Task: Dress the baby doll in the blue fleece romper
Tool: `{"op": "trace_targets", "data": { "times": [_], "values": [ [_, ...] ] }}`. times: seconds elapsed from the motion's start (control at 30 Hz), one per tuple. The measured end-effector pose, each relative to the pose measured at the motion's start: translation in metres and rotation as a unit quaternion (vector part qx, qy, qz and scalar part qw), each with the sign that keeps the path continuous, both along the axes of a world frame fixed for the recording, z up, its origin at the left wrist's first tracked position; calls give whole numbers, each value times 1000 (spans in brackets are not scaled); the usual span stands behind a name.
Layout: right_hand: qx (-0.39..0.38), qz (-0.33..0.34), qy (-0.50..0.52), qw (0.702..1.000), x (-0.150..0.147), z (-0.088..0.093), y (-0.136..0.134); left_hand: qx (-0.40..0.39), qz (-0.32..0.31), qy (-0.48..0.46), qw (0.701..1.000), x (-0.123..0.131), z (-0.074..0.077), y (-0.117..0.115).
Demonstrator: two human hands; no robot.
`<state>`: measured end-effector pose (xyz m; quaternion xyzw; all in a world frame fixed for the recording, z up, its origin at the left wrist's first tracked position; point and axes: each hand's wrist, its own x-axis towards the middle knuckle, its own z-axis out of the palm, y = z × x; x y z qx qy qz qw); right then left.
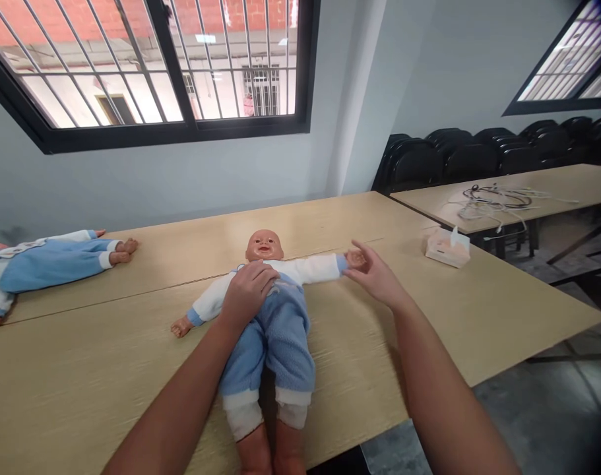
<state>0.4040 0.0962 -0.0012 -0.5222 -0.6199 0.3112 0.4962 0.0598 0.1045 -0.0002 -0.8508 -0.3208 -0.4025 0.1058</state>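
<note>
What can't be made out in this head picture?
Head view:
Chest of the near doll: partly covered by the left hand.
Its feet: cut off by the bottom edge.
Head of the far doll: mostly beyond the left edge.
Whether the right hand grips anything: its angle hides this.

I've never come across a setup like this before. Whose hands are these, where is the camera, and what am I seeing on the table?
There is no machine here: a person works with two bare hands, seen by one camera worn on the head, looking forward and down. On the table a doll in blue and white lies face up. The left hand rests on its chest; the right hand is at the doll's outstretched hand, though whether it grips is unclear. A second doll lies to the left, and a tissue box stands to the right.
</note>
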Motion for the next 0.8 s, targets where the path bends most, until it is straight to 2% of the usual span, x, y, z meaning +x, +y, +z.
{"op": "trace_targets", "data": {
  "times": [0.07, 0.13, 0.23, 0.3, 0.37, 0.43, 0.57, 0.67, 0.8],
  "values": [
    [39, 0, 89, 995, -25, 5, 5, 12, -10, -6, 1000, 0, 0, -1],
    [70, 13, 107, 992, -59, 10, 13, 21, -17, -12, 1000, 1, 0, -2],
    [112, 72, -25, 991, -108, 15, 25, 27, -26, -34, 999, 0, 2, -3],
    [136, 146, -116, 973, -128, 14, 30, 26, -32, -56, 998, -1, 5, -4],
    [151, 219, -158, 951, -132, 10, 32, 22, -31, -74, 997, -2, 8, -4],
    [151, 267, -154, 939, -126, 5, 30, 18, -21, -82, 996, -1, 11, -3],
    [88, 325, -56, 940, -108, 1, 21, 4, 5, -77, 997, 1, 14, 2],
    [0, 324, 62, 944, -108, -1, 17, -16, 23, -40, 999, 2, 15, 4],
    [-82, 264, 196, 941, -119, -6, 16, -53, 23, 39, 998, -1, 19, 1]
  ]
}}
